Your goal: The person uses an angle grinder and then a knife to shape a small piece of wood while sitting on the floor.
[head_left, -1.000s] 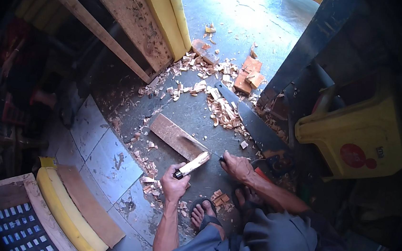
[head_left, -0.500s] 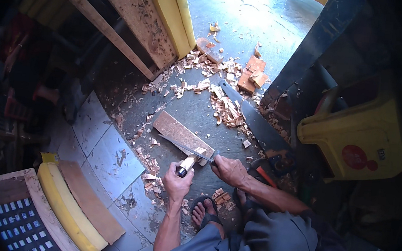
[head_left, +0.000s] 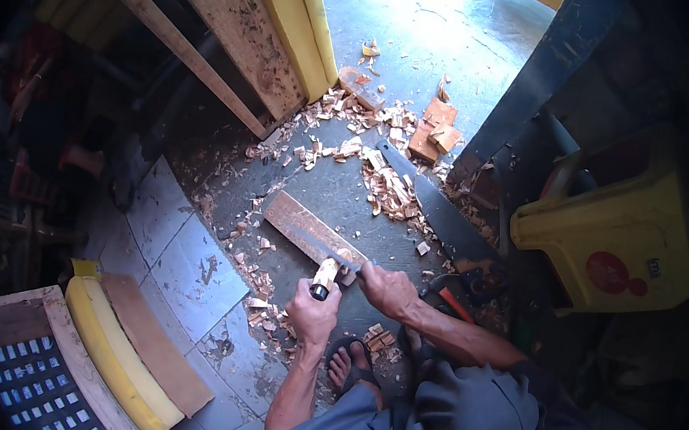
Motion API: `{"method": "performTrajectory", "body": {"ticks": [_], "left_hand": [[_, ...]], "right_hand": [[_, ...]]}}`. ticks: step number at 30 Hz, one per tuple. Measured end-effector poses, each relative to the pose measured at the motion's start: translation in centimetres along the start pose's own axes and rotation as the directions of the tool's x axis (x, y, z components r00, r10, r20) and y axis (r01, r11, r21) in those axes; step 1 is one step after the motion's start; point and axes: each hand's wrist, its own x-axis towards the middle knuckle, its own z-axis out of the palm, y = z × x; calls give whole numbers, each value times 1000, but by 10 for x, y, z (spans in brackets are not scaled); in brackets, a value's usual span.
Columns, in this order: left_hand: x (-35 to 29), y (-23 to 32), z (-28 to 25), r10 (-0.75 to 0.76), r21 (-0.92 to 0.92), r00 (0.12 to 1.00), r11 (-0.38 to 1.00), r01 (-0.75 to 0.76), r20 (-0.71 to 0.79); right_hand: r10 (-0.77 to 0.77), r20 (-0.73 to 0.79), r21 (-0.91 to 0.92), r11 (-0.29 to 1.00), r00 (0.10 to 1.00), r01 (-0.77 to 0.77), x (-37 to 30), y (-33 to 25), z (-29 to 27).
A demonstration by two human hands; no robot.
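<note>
I squat over a short brown wooden plank (head_left: 299,221) that lies slanted on the grey floor. My right hand (head_left: 387,289) grips the plank's near end. My left hand (head_left: 312,313) is closed around the pale wooden handle of a bladed tool (head_left: 325,276). Its thin metal blade runs up and left along the plank's surface. Both hands are close together just in front of my sandalled foot (head_left: 351,369).
Wood chips (head_left: 392,190) litter the floor around and beyond the plank. A handsaw (head_left: 437,209) lies to the right. A yellow plastic container (head_left: 605,238) stands at the right, wooden boards and yellow foam (head_left: 300,23) lean at the back, and a cushioned frame (head_left: 107,350) lies near left.
My right hand moved from the floor onto the plank's near end and shifted the plank. The tool in my left hand came down so that its blade lies on the plank.
</note>
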Motion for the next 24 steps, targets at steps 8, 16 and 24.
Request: {"method": "performTrajectory", "body": {"ticks": [8, 16, 24], "left_hand": [[0, 6, -1, 12, 10, 1000, 1000, -12, 19], [9, 19, -1, 111, 53, 993, 993, -109, -35], [3, 18, 4, 97, 36, 994, 995, -96, -44]], "right_hand": [[42, 65, 61, 997, 997, -46, -1, -1, -10], [25, 72, 22, 999, 997, -27, 5, -7, -21], [99, 26, 110, 989, 995, -101, -1, -2, -18]]}}
